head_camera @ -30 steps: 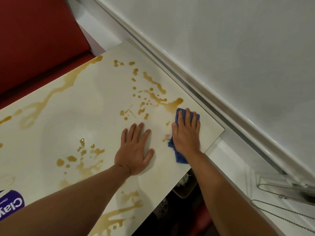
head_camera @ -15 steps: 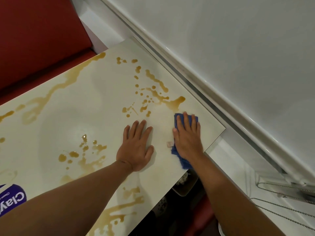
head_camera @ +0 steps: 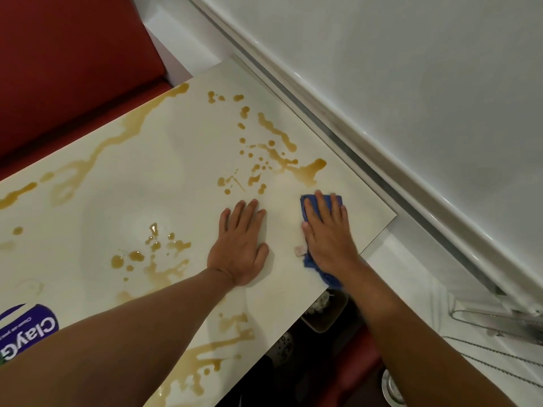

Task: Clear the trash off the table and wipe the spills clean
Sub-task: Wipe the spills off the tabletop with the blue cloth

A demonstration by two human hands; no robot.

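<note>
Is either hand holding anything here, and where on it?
Right hand presses flat on the middle of a blue cloth, not gripping it. Left hand lies flat on the table, holding nothing.

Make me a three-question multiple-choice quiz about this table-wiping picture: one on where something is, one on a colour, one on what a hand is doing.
1. Where does the cloth lie?
A. under the right hand, near the table's corner
B. on the red seat
C. beside the purple label

2. What colour is the cloth?
A. yellow
B. blue
C. white

3. What is the left hand doing?
A. pinching a scrap
B. lifted off the table
C. lying flat on the table, fingers straight

Answers: 1 A, the cloth shows under the right hand by the corner of the table. 2 B, its visible edges are blue. 3 C, the left hand rests palm-down on bare tabletop, with brown spills unwiped beyond it.
</note>
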